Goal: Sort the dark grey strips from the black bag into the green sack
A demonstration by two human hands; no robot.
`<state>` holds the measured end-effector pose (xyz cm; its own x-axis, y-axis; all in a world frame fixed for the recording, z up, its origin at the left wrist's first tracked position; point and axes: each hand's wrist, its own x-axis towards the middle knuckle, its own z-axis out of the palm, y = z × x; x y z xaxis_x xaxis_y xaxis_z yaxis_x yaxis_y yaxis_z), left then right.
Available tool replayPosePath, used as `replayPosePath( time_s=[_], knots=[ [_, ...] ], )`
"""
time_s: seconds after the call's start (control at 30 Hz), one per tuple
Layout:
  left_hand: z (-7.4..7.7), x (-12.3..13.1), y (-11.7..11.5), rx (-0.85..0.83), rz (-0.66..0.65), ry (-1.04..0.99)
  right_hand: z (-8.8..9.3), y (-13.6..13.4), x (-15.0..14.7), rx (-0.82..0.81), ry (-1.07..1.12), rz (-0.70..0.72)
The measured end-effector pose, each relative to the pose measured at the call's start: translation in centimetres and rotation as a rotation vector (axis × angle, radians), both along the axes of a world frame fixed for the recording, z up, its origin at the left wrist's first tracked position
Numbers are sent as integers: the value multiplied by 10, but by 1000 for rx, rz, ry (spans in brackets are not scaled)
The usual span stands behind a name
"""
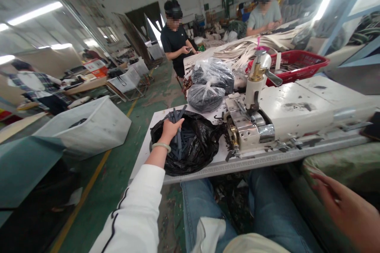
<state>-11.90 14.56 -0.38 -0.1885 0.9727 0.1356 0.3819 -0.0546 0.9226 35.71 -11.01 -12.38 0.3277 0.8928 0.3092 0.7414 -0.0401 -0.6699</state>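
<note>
My left hand (171, 129), with a pale green bangle at the wrist, is closed round several dark grey strips (178, 116) above a black plastic bag (204, 142). More loose strips of the same sort (187, 138) lie inside the open bag, which sits on the table's left end. My right hand (341, 201) is low at the right, blurred, over a greenish sack (335, 162). Its fingers are too smeared to read. To the right of the black bag stands a white machine with metal rollers (252, 122).
Two knotted clear bags of dark pieces (208, 97) stand behind the black bag. A red basket (299, 67) and pale strips (237, 49) lie farther back. A white bin (97, 130) is on the left floor. One person (176, 41) stands beyond the table; others work farther off.
</note>
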Motion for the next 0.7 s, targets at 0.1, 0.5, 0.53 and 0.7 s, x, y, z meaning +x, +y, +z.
replayPosePath(
  time_s=[0.1, 0.5, 0.53, 0.7],
  knots=[
    [27, 12, -16, -78, -54, -218, 20, 20, -51, -76, 167, 197],
    [-19, 141, -218, -854, -377, -876, 101, 74, -194, -319, 1184, 693],
    [-24, 145, -223, -867, -368, -890, 98, 72, -195, -319, 1166, 664],
    [-25, 145, -229, -844, -347, -915, 78, 53, -197, -266, 1314, 387]
  ],
)
